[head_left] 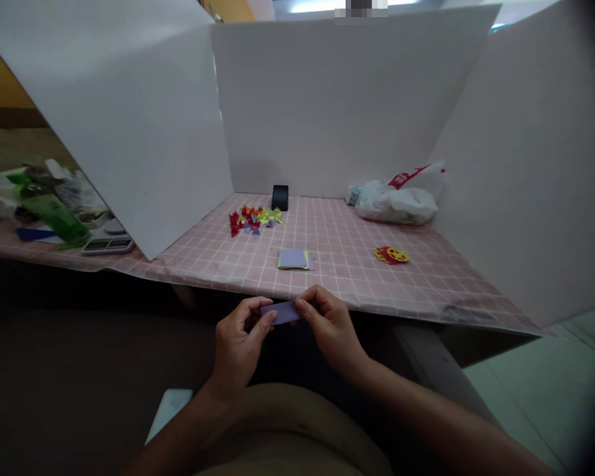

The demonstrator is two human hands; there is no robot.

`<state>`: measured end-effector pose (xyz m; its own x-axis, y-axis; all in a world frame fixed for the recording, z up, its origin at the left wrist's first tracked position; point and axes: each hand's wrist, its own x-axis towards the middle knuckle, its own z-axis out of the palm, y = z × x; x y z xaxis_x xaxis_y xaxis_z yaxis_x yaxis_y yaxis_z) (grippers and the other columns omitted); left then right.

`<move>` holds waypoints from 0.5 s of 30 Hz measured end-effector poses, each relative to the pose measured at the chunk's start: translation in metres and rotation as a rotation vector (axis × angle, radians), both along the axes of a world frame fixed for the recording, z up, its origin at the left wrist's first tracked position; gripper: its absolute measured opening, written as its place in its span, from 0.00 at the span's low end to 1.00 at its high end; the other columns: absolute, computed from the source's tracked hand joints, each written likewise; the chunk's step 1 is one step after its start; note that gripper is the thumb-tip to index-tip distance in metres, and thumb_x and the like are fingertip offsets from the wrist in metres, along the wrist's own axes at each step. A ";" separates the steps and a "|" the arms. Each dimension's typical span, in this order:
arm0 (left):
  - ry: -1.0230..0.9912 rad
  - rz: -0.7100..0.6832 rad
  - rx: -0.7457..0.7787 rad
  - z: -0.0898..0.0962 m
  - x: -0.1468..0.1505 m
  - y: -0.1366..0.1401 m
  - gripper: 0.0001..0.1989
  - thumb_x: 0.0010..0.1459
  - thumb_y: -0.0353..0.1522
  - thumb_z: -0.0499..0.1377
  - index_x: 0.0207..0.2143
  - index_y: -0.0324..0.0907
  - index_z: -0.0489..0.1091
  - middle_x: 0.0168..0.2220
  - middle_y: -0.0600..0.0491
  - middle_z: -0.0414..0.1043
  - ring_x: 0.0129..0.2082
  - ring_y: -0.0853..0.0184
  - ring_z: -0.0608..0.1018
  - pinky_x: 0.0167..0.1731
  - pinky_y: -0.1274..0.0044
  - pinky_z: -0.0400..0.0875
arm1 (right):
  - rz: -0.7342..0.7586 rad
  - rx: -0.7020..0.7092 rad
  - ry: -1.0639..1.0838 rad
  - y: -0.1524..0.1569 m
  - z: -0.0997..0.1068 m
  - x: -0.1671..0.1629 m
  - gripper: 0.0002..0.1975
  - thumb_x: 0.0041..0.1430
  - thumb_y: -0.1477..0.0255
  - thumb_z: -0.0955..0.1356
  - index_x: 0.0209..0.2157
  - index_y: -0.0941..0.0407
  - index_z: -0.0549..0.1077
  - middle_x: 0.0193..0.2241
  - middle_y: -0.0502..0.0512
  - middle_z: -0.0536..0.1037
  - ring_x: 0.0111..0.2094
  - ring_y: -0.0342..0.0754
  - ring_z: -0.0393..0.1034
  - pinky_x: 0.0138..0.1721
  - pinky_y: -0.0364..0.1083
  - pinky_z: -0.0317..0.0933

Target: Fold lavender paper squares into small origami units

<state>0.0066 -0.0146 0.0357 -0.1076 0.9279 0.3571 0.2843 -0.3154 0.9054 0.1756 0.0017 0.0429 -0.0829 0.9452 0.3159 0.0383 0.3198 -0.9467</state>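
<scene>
A strip of purple paper (285, 313), which looks folded, is held level just in front of the table's near edge. My left hand (242, 337) pinches its left end between thumb and fingers. At the other end, my right hand (330, 324) grips it the same way, so both hands are closed on the one piece. Beyond them on the table lies a stack of square paper sheets (292, 258), purple on top with yellow showing beneath. Farther back to the left is a heap of small folded paper pieces (254, 221) in red, orange, yellow and purple.
The pink checked tabletop (327, 231) is walled by white boards (352, 106). Red and yellow cut-out shapes (391, 255) lie at right, before a white plastic bag (399, 201). A black object (280, 197) stands at the back. Outside the left board are a green bottle (54, 211) and a scale (109, 245).
</scene>
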 end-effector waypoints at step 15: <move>-0.013 -0.022 -0.034 0.001 -0.002 0.002 0.07 0.57 0.36 0.63 0.34 0.42 0.76 0.29 0.55 0.77 0.26 0.69 0.79 0.29 0.79 0.75 | -0.041 0.009 -0.019 0.000 -0.007 -0.002 0.10 0.64 0.68 0.66 0.28 0.55 0.66 0.20 0.47 0.71 0.22 0.43 0.67 0.27 0.44 0.59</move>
<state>0.0050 -0.0131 0.0371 -0.0918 0.9415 0.3244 0.2657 -0.2908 0.9191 0.1738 0.0022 0.0360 -0.0508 0.9451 0.3230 0.0697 0.3259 -0.9428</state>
